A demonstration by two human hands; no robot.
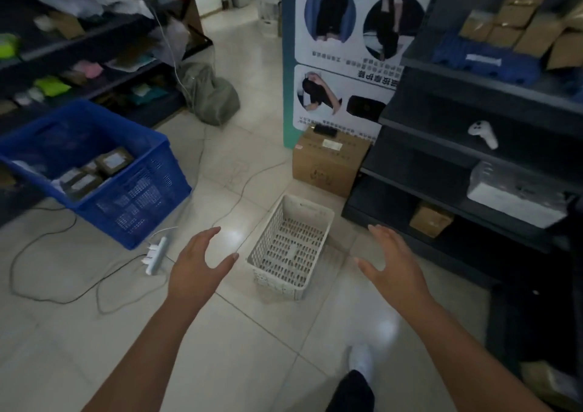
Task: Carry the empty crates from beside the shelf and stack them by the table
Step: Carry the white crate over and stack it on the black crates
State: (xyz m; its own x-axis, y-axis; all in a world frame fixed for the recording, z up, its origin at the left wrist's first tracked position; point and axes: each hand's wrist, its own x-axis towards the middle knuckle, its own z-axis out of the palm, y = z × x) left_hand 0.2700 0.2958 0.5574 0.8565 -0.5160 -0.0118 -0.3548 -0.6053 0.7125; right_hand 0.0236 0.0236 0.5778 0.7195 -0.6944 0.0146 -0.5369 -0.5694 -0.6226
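Note:
An empty white perforated crate (291, 247) stands on the tiled floor beside the dark shelf (419, 172) at the right. My left hand (198, 261) hovers open just left of the crate, fingers spread, touching nothing. My right hand (392, 266) is open on the crate's right side, a little apart from it. Both hands are above floor level and hold nothing.
A large blue crate (94, 172) with small boxes stands at the left. A white power strip (157, 255) and loose cables lie on the floor near my left hand. A cardboard box (328, 162) sits behind the white crate. A grey bag (211, 96) lies farther back.

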